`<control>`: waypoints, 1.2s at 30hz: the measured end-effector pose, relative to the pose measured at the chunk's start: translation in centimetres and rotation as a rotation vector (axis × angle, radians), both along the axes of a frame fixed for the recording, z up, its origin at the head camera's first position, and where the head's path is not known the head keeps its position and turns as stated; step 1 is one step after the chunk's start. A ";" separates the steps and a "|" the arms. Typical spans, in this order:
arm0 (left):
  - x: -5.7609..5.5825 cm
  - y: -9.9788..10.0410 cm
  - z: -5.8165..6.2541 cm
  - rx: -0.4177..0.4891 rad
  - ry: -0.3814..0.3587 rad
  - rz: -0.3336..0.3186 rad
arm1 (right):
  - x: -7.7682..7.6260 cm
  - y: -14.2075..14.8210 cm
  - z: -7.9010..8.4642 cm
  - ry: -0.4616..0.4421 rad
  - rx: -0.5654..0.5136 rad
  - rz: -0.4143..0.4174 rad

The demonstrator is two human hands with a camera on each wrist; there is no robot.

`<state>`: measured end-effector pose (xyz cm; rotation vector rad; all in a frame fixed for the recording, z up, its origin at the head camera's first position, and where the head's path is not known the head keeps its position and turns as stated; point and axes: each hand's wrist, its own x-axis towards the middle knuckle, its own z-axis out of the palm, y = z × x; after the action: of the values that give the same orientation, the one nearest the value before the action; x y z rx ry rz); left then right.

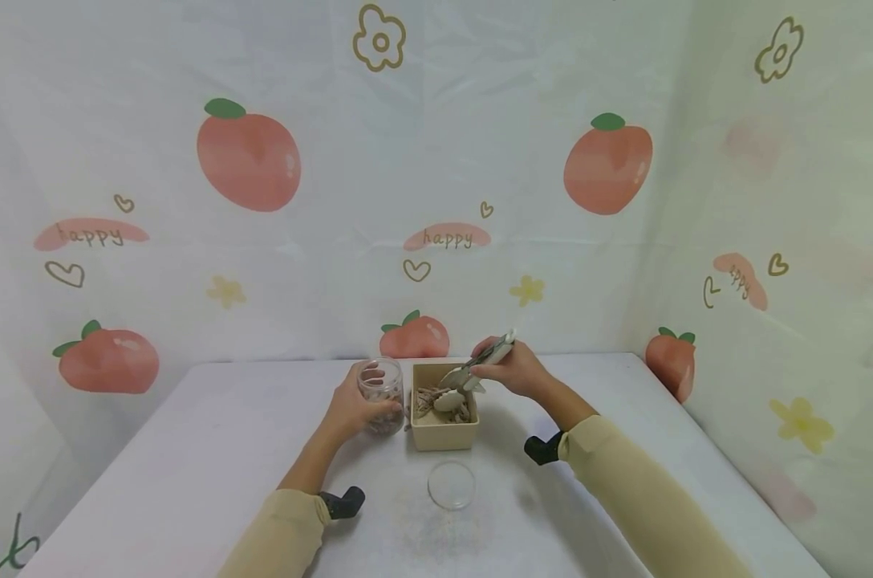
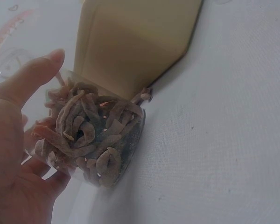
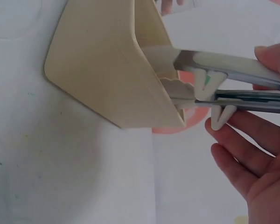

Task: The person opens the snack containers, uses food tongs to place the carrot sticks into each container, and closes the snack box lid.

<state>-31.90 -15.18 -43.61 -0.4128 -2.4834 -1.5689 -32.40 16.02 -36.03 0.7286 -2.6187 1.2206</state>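
Observation:
My left hand (image 1: 357, 404) grips a clear plastic jar (image 1: 384, 385), its fingers and thumb wrapped round the sides. Brownish, powdery dried strips (image 2: 84, 126) fill the lower part of the jar, which stands open on the table. Just to its right is a beige box (image 1: 445, 436) holding more of the strips (image 1: 428, 399). My right hand (image 1: 516, 369) holds metal tongs (image 1: 489, 355) with pale scalloped heads (image 1: 448, 400); these heads reach down inside the box with a gap between them. Whether they pinch a strip cannot be told.
A round clear lid (image 1: 452, 485) lies on the white table (image 1: 263, 433) in front of the box. One loose strip (image 2: 143, 96) lies on the table between jar and box. A white curtain (image 1: 335, 160) with printed fruit stands behind the table.

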 end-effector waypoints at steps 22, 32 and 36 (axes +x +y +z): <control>0.0 0.0 -0.1 -0.026 0.018 0.007 | 1.0 -0.8 -0.8 0.017 -0.253 -0.145; 0.1 0.1 0.2 -0.023 0.006 0.010 | 1.2 -0.3 0.2 0.053 -0.357 -0.096; 0.1 0.2 0.2 -0.025 0.004 0.008 | 1.3 -0.3 0.7 0.054 -0.433 -0.044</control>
<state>-31.79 -15.03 -43.41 -0.4083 -2.5011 -1.5334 -31.06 15.71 -35.37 0.6047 -2.1968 1.6494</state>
